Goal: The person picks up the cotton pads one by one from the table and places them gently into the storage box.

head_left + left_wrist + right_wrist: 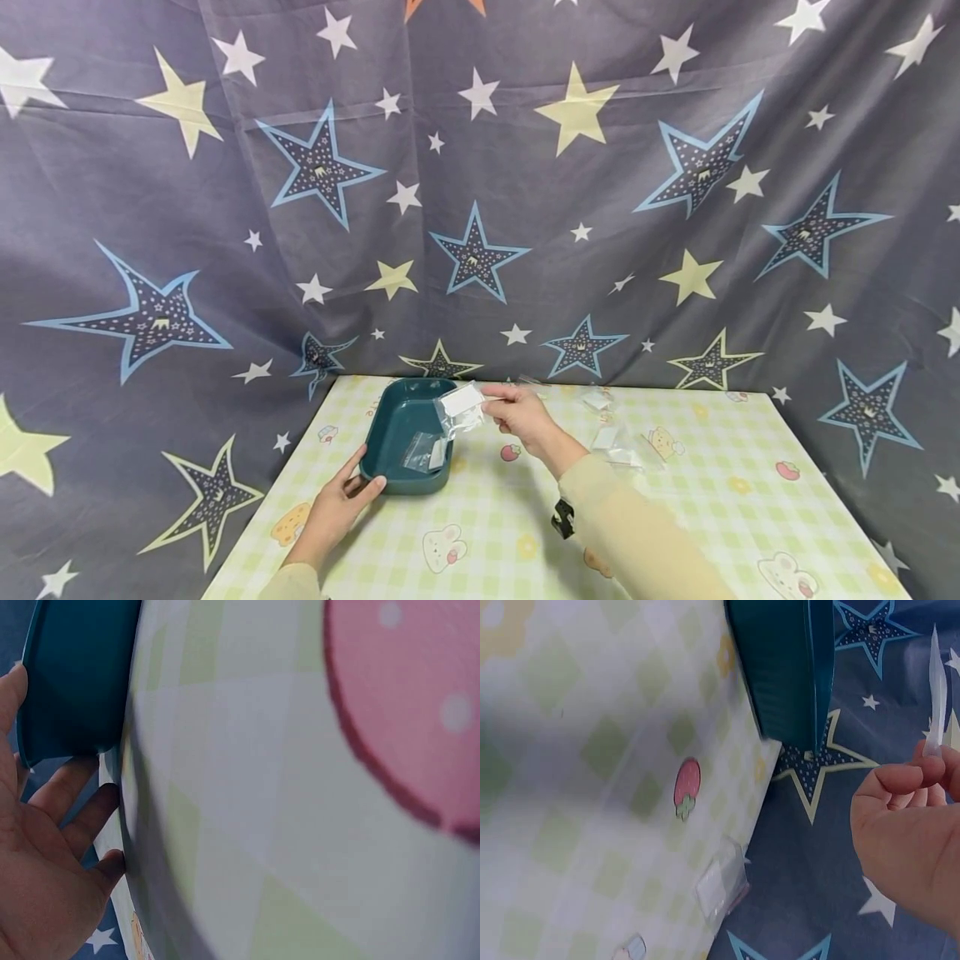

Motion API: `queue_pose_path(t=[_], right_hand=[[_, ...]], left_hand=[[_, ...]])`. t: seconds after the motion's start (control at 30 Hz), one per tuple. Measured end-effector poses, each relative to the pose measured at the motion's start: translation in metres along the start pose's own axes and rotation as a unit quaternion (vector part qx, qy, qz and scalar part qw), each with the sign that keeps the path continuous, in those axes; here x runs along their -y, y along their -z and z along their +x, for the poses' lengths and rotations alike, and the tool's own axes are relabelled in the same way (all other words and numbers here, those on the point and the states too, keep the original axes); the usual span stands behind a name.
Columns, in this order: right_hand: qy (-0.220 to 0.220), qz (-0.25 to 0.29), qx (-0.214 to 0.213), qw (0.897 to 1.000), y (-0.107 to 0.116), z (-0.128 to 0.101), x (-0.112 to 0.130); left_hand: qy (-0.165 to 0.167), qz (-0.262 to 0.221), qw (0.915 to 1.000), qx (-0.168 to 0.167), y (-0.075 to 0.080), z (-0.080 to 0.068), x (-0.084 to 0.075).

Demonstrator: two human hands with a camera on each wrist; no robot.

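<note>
A deep teal rectangular tray [408, 482] stands on the left half of the table. My left hand [333, 508] holds its near left corner, thumb on the near side and fingers along the left wall; the left wrist view shows this hand [56, 847] against the tray [75, 675]. My right hand [528, 421] pinches a small clear plastic bag [461, 402] with a white insert by its edge, over the tray's right rim. Edge-on, that bag [936, 697] looks thin in the right wrist view. Inside the tray lies another clear bag [422, 452] with something white in it.
Several more clear bags lie right of the tray, among them one bag [597, 401] near the back and overlapping bags [611, 442] beyond my right forearm. A green-checked cloth [487, 533] covers the table. A star-printed curtain [480, 325] hangs behind its back edge.
</note>
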State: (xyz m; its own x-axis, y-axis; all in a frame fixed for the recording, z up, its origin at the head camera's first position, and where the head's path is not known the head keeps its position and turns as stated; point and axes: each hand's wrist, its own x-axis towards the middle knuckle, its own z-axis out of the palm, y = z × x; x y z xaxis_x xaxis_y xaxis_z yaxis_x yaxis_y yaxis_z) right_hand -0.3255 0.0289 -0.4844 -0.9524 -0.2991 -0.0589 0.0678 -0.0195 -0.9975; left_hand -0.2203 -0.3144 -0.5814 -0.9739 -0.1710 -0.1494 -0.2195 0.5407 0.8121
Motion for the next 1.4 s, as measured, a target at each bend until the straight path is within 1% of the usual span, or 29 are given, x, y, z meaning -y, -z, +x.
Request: queue_pose_path(t=[0.07, 0.2, 0.27, 0.3, 0.43, 0.53, 0.73, 1.0, 1.2, 1.4], right_hand=[[-0.004, 0.003, -0.004, 1.000, -0.006, 0.000, -0.002], [-0.034, 0.000, -0.020, 0.999, -0.019, -0.001, -0.005], [-0.040, 0.007, -0.025, 0.999, -0.025, -0.001, -0.008], [-0.040, 0.014, -0.027, 0.999, -0.027, -0.001, -0.009], [-0.018, 0.038, -0.028, 0.999, -0.036, 0.002, -0.016], [-0.013, 0.042, -0.037, 0.998, -0.042, 0.003, -0.019], [-0.024, 0.051, -0.064, 0.996, -0.054, 0.005, -0.026], [-0.031, 0.064, -0.086, 0.994, -0.069, 0.003, -0.032], [-0.047, 0.057, -0.094, 0.993, -0.076, -0.003, -0.038], [-0.041, 0.074, -0.095, 0.992, -0.078, -0.004, -0.043]], left_hand=[[-0.002, 0.000, 1.0000, 0.000, 0.000, 0.000, 0.000], [-0.003, -0.002, 1.0000, 0.000, 0.001, -0.001, -0.001], [-0.005, -0.001, 1.0000, 0.000, 0.001, -0.001, -0.001], [-0.004, -0.002, 1.0000, 0.000, 0.001, -0.001, -0.001], [-0.004, 0.001, 1.0000, 0.000, 0.000, -0.002, 0.000], [-0.003, 0.002, 1.0000, 0.000, -0.001, -0.002, -0.001], [-0.006, 0.005, 1.0000, -0.001, -0.001, -0.002, -0.003], [-0.001, -0.002, 1.0000, -0.003, -0.001, 0.000, 0.000], [0.006, -0.002, 1.0000, 0.000, -0.001, -0.001, -0.001], [0.001, -0.003, 1.0000, -0.002, -0.001, -0.001, -0.003]])
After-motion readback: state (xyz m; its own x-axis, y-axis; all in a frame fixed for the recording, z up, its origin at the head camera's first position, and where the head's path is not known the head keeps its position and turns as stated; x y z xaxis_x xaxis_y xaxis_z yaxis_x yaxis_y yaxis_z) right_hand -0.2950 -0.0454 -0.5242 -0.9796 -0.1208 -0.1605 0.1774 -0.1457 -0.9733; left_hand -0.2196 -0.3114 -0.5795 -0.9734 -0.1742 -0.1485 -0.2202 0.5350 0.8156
